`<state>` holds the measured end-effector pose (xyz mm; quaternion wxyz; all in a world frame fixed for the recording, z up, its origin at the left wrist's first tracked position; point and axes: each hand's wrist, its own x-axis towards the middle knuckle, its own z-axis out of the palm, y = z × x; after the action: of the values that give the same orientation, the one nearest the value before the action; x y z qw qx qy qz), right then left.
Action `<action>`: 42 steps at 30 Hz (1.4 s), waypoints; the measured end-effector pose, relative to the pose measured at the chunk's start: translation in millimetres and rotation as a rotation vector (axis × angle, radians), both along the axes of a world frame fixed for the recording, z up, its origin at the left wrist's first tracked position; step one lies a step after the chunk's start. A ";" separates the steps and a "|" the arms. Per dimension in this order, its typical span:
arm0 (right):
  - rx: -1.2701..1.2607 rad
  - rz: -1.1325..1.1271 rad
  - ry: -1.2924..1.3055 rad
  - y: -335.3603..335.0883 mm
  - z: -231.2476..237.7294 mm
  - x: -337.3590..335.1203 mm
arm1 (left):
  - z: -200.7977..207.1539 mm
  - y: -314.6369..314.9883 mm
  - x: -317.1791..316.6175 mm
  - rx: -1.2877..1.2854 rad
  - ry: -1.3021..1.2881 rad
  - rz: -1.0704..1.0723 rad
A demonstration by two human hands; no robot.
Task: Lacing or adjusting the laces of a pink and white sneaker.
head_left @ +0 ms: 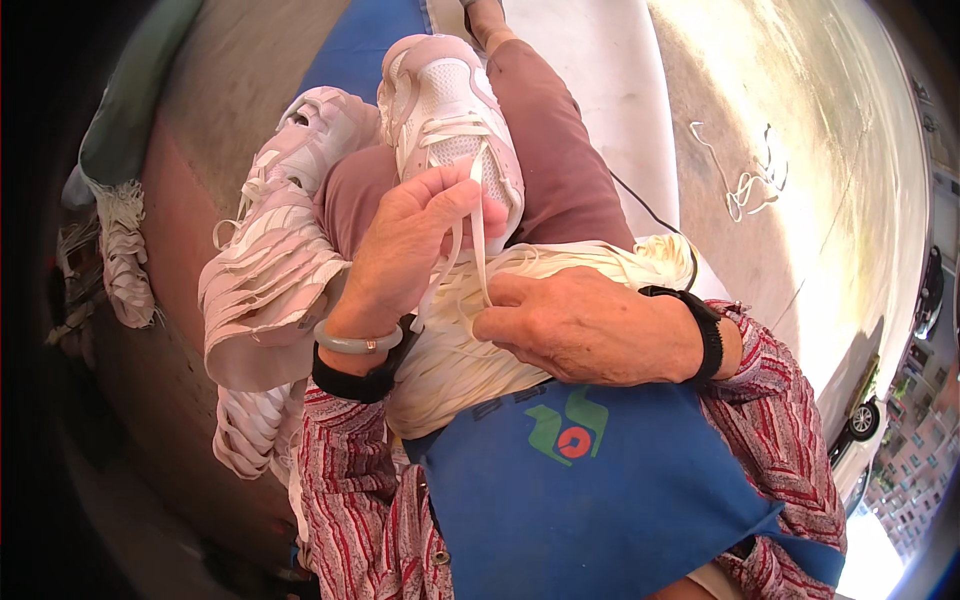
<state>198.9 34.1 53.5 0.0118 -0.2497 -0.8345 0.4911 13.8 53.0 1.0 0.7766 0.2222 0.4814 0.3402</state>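
Observation:
A pale pink and white sneaker [440, 95] rests between my knees, toe pointing away from me. Cream lace crosses its upper rows of eyelets. At its near end, my left hand [392, 250] pinches a flat cream shoelace [478, 245] between thumb and fingers. Closer to me and to the right, my right hand [600, 325] is closed on the same lace, its fingertips partly hidden. The lace runs taut between the two hands. Beneath them a thick bundle of cream laces [450, 375] lies across my lap, above a blue apron [600, 480].
Left of my leg sit another pink and white shoe [315, 140] and a stack of nested shoe uppers [265, 290]. A loose lace [745, 190] lies on the concrete floor at right. A black cord [650, 208] runs near my right wrist. Parked cars stand at the far right.

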 end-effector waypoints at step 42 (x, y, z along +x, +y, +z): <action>-0.359 -0.929 -0.133 80.9 -84.8 103.5 | 114.7 -140.0 -263.0 0.846 -0.301 1.191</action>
<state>302.3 115.0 -31.3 0.1329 -0.6238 -0.5364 0.5527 -249.2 -87.1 115.7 0.3666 0.1550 0.2369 0.8863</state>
